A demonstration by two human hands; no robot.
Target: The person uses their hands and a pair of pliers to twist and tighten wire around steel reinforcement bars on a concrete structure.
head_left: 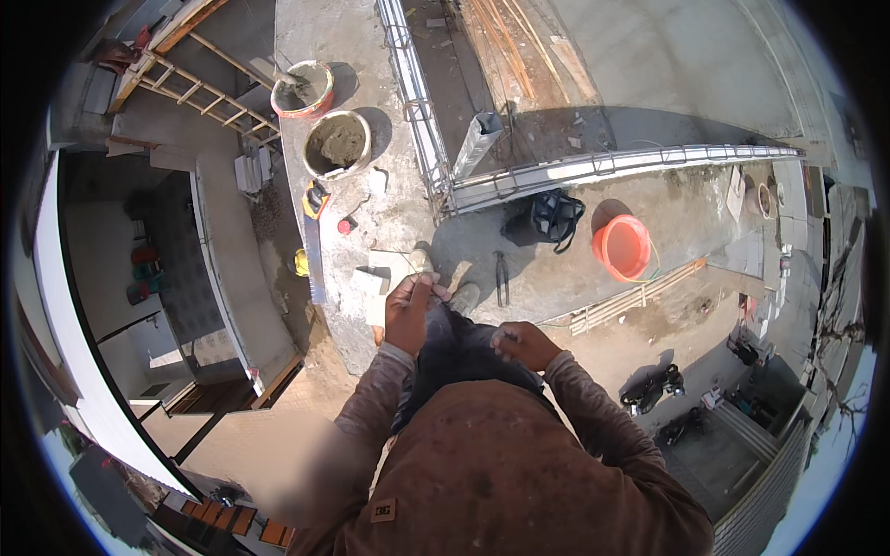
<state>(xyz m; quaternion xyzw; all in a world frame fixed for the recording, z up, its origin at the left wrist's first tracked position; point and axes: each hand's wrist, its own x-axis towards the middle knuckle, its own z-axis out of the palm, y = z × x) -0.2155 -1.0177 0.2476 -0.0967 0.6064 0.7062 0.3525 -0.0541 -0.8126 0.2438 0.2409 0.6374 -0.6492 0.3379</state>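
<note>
My left hand (pixel 408 313) is raised in front of my body, above my shoes. Its thumb and fingers are pinched together near the tips, and whatever they hold is too thin or small to make out. Lower and to the right, my right hand (pixel 527 347) is curled closed in front of my thigh, with its inside hidden. Past it, long-handled pincers (pixel 502 279) lie on the concrete slab (pixel 547 287). Left of my feet are pale flat pieces (pixel 370 282), a small red round object (pixel 346 226) and a handsaw (pixel 315 243) with an orange-and-black handle.
Two buckets of mortar (pixel 337 145) (pixel 302 90) stand at the far left of the slab. Steel reinforcement cages (pixel 630 163) run along the slab. A dark bag (pixel 556 218) and an orange bucket (pixel 622 248) stand right. Slab edges drop to lower ground; a ladder (pixel 209 97) leans far left.
</note>
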